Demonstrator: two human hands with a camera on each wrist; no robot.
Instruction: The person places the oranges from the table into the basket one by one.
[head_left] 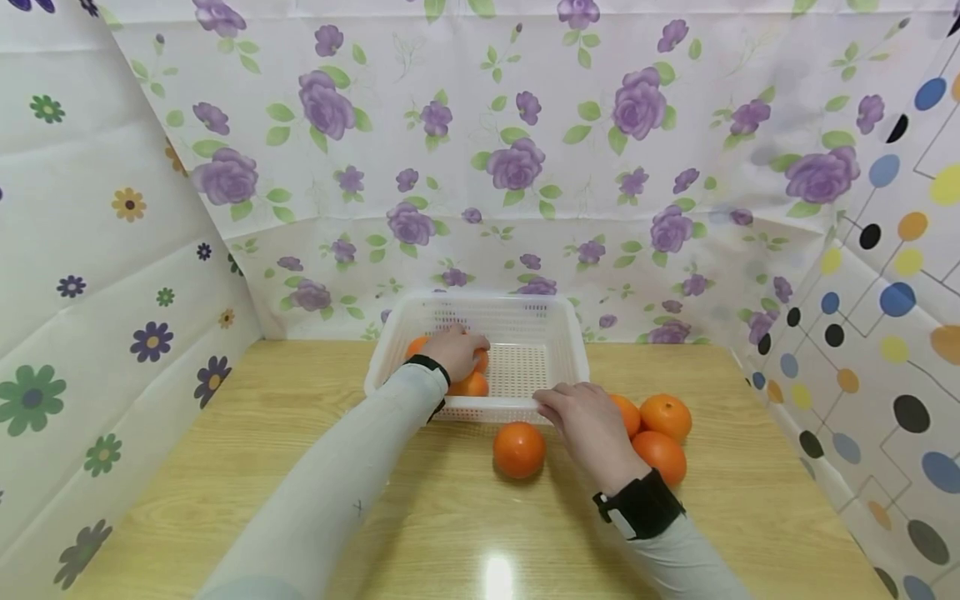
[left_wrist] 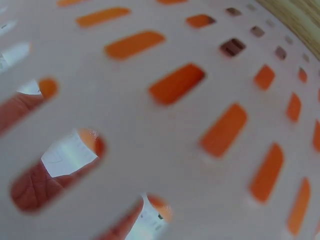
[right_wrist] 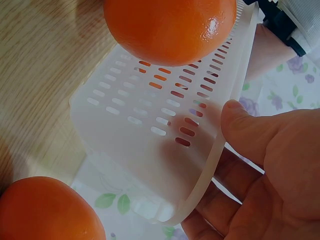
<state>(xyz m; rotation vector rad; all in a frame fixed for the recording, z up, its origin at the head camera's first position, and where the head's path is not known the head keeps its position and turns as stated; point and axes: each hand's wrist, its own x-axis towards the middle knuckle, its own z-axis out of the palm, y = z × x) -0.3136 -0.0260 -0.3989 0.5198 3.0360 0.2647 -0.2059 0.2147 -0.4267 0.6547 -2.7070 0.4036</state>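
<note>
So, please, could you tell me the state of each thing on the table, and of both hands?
Basket: upright, partly filled
Oranges inside: grouped at left, partly covered
Single orange: resting before the basket, untouched
Oranges at right: clustered, one partly hidden
Left hand: inside the basket, grip unclear
Right hand: gripping the basket's front rim

Purple-flowered cloth (head_left: 420, 171) behind wooden table (head_left: 217, 467)
</note>
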